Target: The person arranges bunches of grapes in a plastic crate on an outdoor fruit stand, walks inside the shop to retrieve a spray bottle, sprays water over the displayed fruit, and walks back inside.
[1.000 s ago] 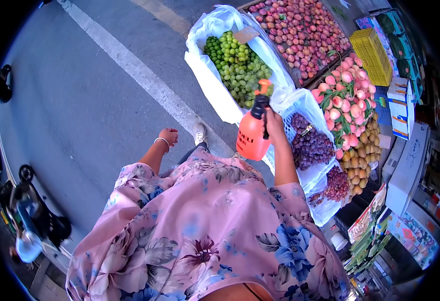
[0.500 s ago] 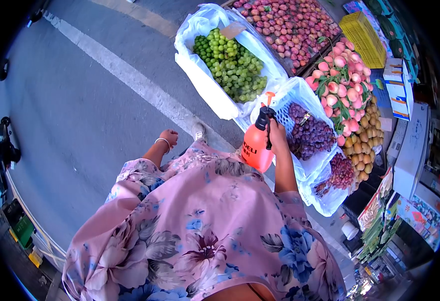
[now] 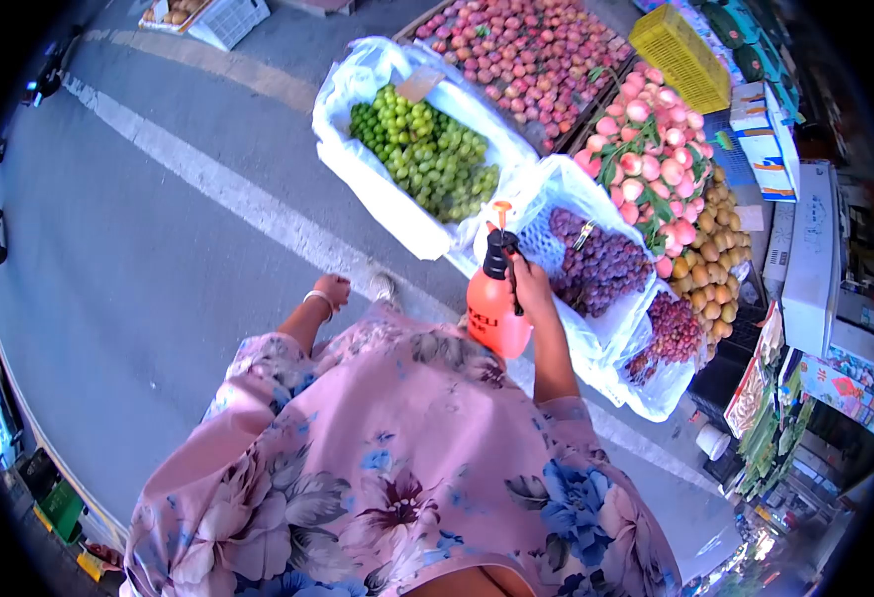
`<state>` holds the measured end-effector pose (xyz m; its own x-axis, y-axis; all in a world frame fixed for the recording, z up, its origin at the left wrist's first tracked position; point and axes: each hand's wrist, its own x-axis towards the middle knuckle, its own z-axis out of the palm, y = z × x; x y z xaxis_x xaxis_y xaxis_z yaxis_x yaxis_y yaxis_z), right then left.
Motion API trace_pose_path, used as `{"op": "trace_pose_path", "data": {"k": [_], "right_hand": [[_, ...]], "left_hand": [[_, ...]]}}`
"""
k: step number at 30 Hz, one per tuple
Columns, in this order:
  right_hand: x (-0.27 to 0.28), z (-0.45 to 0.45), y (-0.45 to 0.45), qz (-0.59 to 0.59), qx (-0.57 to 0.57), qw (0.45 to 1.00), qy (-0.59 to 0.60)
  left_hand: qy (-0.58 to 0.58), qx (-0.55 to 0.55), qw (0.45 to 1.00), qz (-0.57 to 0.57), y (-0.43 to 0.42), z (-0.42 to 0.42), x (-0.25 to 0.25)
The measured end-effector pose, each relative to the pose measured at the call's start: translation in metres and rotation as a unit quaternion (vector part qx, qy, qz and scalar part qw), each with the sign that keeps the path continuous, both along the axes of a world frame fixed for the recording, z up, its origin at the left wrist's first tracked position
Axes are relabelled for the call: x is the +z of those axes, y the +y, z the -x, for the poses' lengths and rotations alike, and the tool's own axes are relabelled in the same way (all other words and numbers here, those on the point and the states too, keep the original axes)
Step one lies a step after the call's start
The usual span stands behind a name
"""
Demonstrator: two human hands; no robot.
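Note:
My right hand (image 3: 529, 286) is wrapped round the black handle of an orange pump spray bottle (image 3: 496, 311). The bottle stands roughly upright in front of my body, its dark neck and orange plunger pointing up. Just beyond it lie purple grapes (image 3: 599, 267) in a crate lined with white plastic. Green grapes (image 3: 422, 149) fill another lined crate farther off. My left hand (image 3: 333, 291) hangs at my side over the pavement, a pale bracelet on its wrist. Its fingers are curled in, and no object shows in them.
Plums (image 3: 526, 60), peaches (image 3: 656, 159), yellow-brown fruit (image 3: 713, 264) and red grapes (image 3: 674, 328) border the crates on the right. A yellow basket (image 3: 680, 60) and cardboard boxes (image 3: 810, 264) stand behind. A white line (image 3: 208, 184) crosses the pavement; another crate (image 3: 228, 22) sits at the top.
The fruit crates and the spray bottle have shifted left in view, and the crate at the top has come into sight. My right hand keeps its hold on the bottle.

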<state>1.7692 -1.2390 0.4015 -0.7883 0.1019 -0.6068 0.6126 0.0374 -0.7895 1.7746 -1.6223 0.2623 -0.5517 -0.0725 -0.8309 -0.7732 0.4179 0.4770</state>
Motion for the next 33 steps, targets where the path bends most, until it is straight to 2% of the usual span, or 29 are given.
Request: {"op": "trace_pose_path", "data": {"k": [3, 7, 9, 13, 17, 19, 22, 25, 28, 31, 33], "right_hand": [[-0.015, 0.005, 0.003, 0.028, -0.076, 0.997, 0.01], [-0.004, 0.007, -0.001, -0.014, 0.113, 0.993, -0.018], [-0.004, 0.012, 0.0, -0.02, 0.089, 0.996, 0.002], [0.01, 0.03, 0.024, -0.031, -0.087, 0.995, 0.045], [0.049, 0.046, 0.054, 0.045, -0.261, 0.952, 0.156], [0.063, 0.056, 0.063, 0.053, -0.305, 0.921, 0.236], [0.088, 0.078, 0.068, 0.039, -0.301, 0.906, 0.294], [0.109, 0.106, 0.079, -0.011, -0.204, 0.935, 0.29], [0.125, 0.124, 0.09, 0.016, -0.24, 0.925, 0.292], [0.125, 0.133, 0.094, 0.036, -0.324, 0.895, 0.303], [0.13, 0.139, 0.091, 0.051, -0.32, 0.896, 0.304]], "left_hand": [[-0.004, 0.028, 0.999, 0.019, 0.007, -0.004, 0.018], [-0.02, 0.024, 0.999, 0.031, -0.005, -0.01, 0.026], [-0.024, 0.059, 0.997, 0.041, -0.014, -0.014, 0.022], [-0.028, 0.072, 0.995, 0.055, -0.014, -0.02, 0.036], [-0.035, 0.085, 0.994, 0.057, -0.01, -0.022, 0.041], [-0.042, 0.078, 0.995, 0.049, -0.009, -0.018, 0.036], [-0.026, 0.066, 0.997, 0.041, -0.004, -0.009, 0.03], [-0.025, 0.066, 0.997, 0.011, 0.002, -0.001, 0.029], [-0.018, 0.075, 0.997, 0.0, 0.005, 0.003, 0.026], [-0.015, 0.068, 0.997, 0.019, 0.006, -0.002, 0.028], [-0.012, 0.063, 0.998, 0.023, 0.001, -0.006, 0.025]]}}
